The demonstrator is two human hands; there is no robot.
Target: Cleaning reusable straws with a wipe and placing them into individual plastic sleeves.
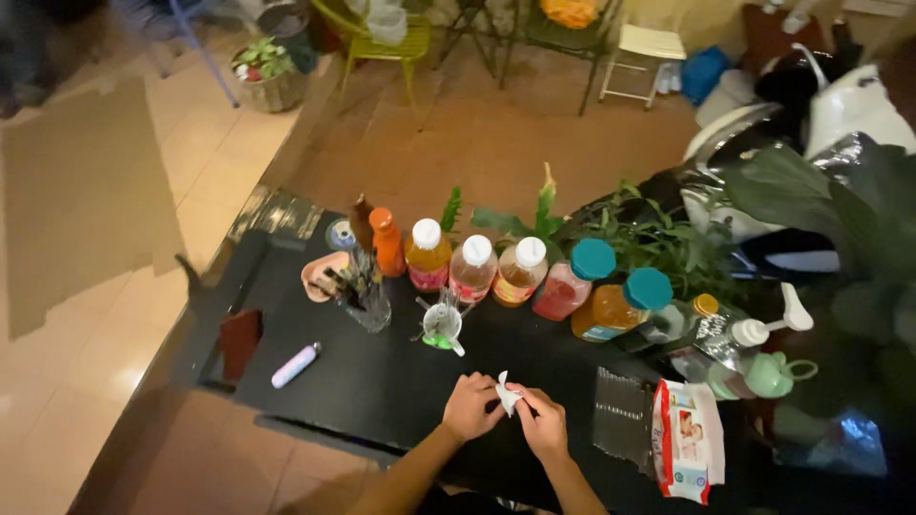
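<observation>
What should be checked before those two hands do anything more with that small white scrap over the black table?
1. Small white crumpled paper scrap held by both the left hand and the right hand: ok.
2. Grip firmness: cannot tell.
3. Glossy black table bare just left of the hands: ok.
4. Small cup of sticks standing apart from the hands: ok.
5. White and red wipes packet lying apart, to the right: ok.
</observation>
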